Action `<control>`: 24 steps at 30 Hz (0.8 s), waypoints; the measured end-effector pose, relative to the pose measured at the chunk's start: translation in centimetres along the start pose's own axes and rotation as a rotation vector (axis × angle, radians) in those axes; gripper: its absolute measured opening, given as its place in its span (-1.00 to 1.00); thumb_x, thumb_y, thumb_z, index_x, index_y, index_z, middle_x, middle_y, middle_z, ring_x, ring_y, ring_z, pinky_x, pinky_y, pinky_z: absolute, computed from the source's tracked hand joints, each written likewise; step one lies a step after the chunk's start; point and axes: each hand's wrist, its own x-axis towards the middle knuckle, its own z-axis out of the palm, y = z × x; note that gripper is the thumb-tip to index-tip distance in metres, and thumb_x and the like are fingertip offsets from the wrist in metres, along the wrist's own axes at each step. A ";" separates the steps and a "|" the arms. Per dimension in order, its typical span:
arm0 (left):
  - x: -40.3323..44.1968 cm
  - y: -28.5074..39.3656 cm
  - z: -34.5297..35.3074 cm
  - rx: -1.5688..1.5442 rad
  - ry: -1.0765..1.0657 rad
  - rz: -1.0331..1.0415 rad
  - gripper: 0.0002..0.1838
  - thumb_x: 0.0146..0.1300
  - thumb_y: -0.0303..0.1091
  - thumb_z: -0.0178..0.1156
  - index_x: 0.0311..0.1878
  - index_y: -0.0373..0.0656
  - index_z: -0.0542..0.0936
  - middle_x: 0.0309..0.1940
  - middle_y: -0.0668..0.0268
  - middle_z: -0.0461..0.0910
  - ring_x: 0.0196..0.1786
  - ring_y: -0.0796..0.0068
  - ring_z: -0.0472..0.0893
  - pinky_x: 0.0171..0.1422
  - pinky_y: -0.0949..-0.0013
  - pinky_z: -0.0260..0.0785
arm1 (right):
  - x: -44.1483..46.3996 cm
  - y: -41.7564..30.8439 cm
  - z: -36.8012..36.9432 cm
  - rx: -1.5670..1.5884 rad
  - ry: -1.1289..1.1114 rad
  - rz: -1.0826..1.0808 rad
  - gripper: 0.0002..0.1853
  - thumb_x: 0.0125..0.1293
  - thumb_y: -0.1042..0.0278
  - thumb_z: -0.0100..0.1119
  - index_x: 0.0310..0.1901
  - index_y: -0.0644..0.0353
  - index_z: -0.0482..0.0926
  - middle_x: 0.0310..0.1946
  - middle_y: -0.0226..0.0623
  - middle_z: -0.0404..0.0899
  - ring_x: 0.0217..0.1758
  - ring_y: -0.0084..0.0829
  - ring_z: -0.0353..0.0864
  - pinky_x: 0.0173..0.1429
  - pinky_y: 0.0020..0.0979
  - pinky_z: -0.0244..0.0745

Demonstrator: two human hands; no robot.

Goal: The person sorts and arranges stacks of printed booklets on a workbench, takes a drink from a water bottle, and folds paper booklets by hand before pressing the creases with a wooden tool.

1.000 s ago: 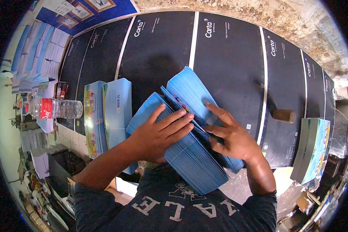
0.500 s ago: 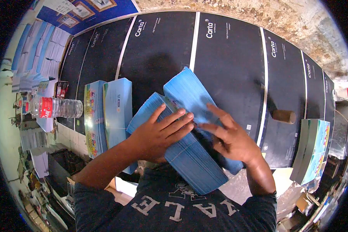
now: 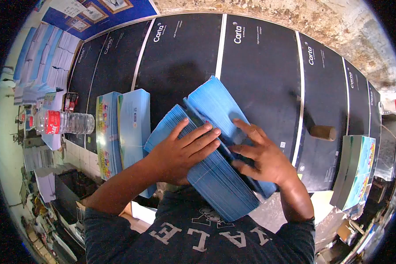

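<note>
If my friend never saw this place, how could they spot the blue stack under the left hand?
Start at the black table and go to the middle of its near edge, by the shirt. The blue stack lies there, slanted. The left hand is spread across it, while its neighbour stack reaches farther over the table and is by the right hand.

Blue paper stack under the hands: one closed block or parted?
Parted: a dark gap shows between the left block and the right block, beside the right hand.
</note>
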 end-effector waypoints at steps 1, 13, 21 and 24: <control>0.0 0.0 -0.1 -0.016 0.008 -0.002 0.15 -0.20 0.24 0.51 0.47 -0.10 0.30 0.57 0.15 0.14 0.61 0.19 0.12 0.56 -0.26 -0.08 | 0.2 -0.6 -0.2 -0.016 -0.002 0.012 -0.49 0.03 -0.03 0.53 -0.06 0.14 0.75 0.50 -0.04 0.19 0.47 0.11 0.28 0.49 0.00 0.28; 0.3 0.0 -0.3 -0.027 0.012 -0.001 0.15 -0.21 0.25 0.50 0.46 -0.10 0.31 0.56 0.16 0.17 0.59 0.21 0.15 0.56 -0.24 -0.07 | 0.1 0.0 0.1 0.044 0.022 -0.008 -0.55 -0.01 0.08 0.57 -0.11 0.14 0.77 0.49 -0.02 0.21 0.48 0.06 0.28 0.46 -0.05 0.30; -0.2 -0.1 -0.1 -0.046 0.037 -0.011 0.17 -0.24 0.24 0.52 0.47 -0.08 0.31 0.57 0.16 0.16 0.60 0.19 0.14 0.56 -0.26 -0.09 | 0.1 -0.4 0.0 -0.050 0.007 -0.007 -0.60 0.02 0.08 0.55 -0.11 0.06 0.77 0.48 -0.08 0.24 0.46 0.10 0.29 0.47 -0.03 0.29; 0.1 0.0 -0.3 -0.035 -0.004 -0.002 0.18 -0.27 0.22 0.53 0.47 -0.08 0.31 0.57 0.16 0.15 0.60 0.19 0.14 0.56 -0.25 -0.08 | 0.1 -0.6 -0.1 -0.045 0.019 -0.005 -0.60 0.03 0.05 0.54 -0.12 0.05 0.77 0.47 -0.07 0.24 0.46 0.08 0.30 0.46 -0.02 0.30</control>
